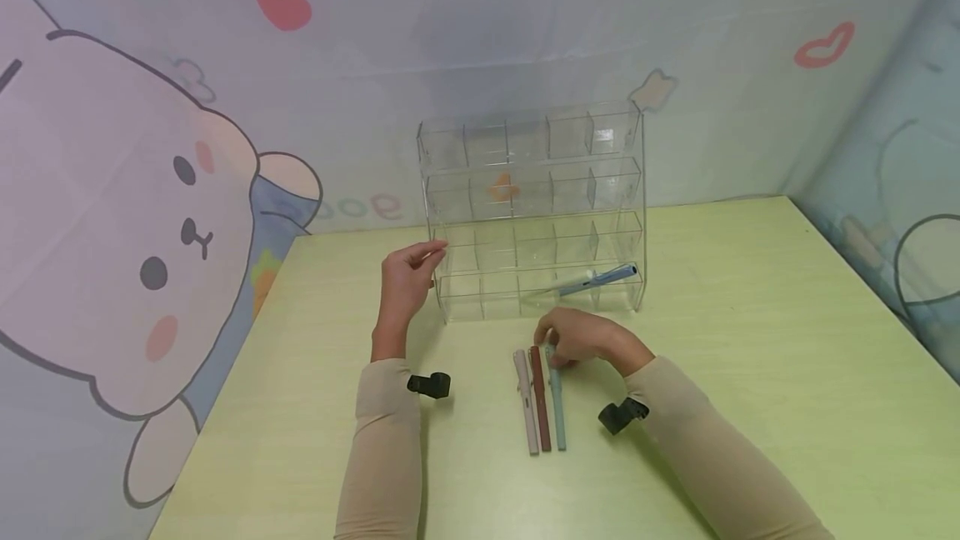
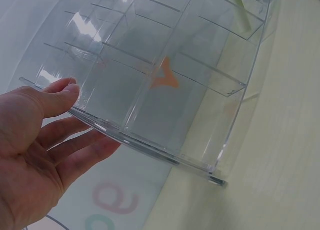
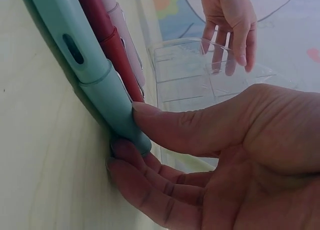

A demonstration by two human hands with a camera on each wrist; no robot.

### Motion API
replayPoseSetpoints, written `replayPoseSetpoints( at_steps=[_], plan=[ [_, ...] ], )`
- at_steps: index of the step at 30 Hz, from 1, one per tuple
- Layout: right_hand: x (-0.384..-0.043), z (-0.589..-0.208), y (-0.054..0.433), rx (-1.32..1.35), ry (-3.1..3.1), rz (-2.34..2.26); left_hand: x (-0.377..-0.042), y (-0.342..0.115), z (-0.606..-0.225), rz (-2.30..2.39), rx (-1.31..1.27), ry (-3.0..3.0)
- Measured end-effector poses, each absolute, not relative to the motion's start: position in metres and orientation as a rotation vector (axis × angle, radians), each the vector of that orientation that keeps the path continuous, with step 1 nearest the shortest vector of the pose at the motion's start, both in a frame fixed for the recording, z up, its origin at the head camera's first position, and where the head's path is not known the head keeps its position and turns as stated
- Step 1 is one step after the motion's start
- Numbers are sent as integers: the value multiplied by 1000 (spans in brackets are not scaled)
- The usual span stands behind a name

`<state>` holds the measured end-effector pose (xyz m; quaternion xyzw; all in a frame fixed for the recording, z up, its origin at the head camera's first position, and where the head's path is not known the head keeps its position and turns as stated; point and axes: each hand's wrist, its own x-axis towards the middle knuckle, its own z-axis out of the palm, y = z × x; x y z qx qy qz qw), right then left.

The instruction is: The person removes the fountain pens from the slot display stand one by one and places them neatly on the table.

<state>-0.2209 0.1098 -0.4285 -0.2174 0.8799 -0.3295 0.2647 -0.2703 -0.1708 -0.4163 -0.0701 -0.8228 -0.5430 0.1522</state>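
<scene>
A: ok what's going on here? I'm reading the head view like a clock, with the rack (image 1: 534, 219) as the middle.

B: The right hand (image 1: 585, 336) is clamping onto the teal pen (image 1: 558, 407) by its cap end, thumb pressing one side and fingers curling around the other. That pen's lying around 6 o'clock on the table (image 1: 742, 340), but I can't tell if the cap end is touching the surface.

A: And the left hand (image 1: 405, 286)?

B: Pinching the rack's side edge at about 8 o'clock, thumb and index finger closing together there.

A: Materials?

B: The rack's looking like clear, glossy plastic, thin dividers splitting four tiers into boxy slots. The table's showing a pale yellow-green top with faint grain. The teal pen's sporting a smooth round barrel with a dark oval slot. Next to it, toward 9 o'clock, the red pen (image 1: 539, 398) and then the pinkish pen (image 1: 528, 407) are showing thin wire clips.

A: Any others?

B: A blue pen (image 1: 607, 277) is leaning across the bottom tier, between 4 and 5 o'clock.

A: Any writing?

B: Rounded pastel letters (image 1: 358, 207) are running along the backdrop (image 1: 720, 40) at 9 o'clock. I'm making out "g" and "o"; the full word's too faint.
</scene>
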Motion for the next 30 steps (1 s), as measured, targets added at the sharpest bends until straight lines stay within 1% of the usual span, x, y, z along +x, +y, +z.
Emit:
replayPoseSetpoints(
  at_steps=[12, 30],
  plan=[
    [-222, -430, 108, -657, 2432, -849, -270, -170, -414, -1566, -202, -2360],
    [-220, -427, 107, -609, 2454, -811, -269, -171, -415, -1561, -216, -2366]
  ],
)
